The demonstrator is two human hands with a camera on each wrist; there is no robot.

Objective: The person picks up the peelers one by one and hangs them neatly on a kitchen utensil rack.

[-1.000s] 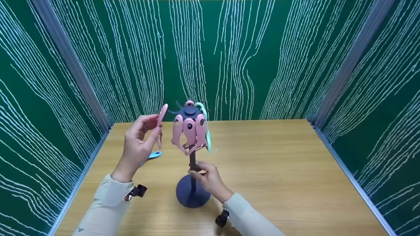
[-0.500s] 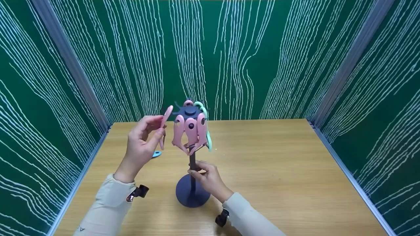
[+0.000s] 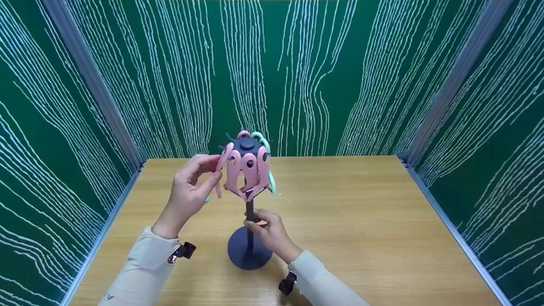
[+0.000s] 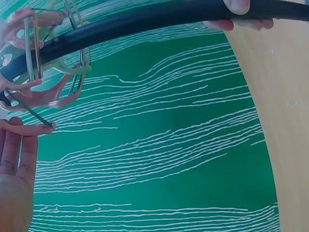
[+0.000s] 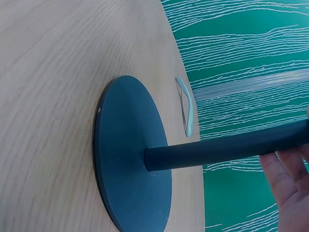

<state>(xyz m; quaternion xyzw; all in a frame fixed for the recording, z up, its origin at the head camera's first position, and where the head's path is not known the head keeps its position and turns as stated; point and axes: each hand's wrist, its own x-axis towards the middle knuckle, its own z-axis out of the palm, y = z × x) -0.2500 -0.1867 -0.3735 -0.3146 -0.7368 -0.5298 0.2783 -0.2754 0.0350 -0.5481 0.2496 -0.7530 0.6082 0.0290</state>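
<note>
In the head view my left hand (image 3: 187, 189) pinches a pink Y-shaped peeler (image 3: 223, 158) between thumb and fingers, its top end against the left side of a dark hook rack (image 3: 247, 145). More pink peelers (image 3: 249, 172) hang around the front of that rack, and a mint green peeler (image 3: 272, 180) hangs on its right side. Metal blades (image 4: 34, 48) show on hanging peelers in the left wrist view. Lower down, my right hand (image 3: 274, 233) grips the rack's black pole (image 5: 227, 149). Whether the held peeler's hole is on a hook, I cannot tell.
The pole rises from a round dark base (image 3: 250, 253) on the wooden table (image 3: 361, 229). A light blue peeler (image 5: 189, 111) lies on the table beyond the base, mostly hidden by my left hand in the head view. Green walls with white lines (image 3: 297, 76) enclose the table.
My left hand has moved right with the pink peeler, bringing it from beside the rack up to its left edge. The rack's top has turned slightly. My right hand stays on the pole.
</note>
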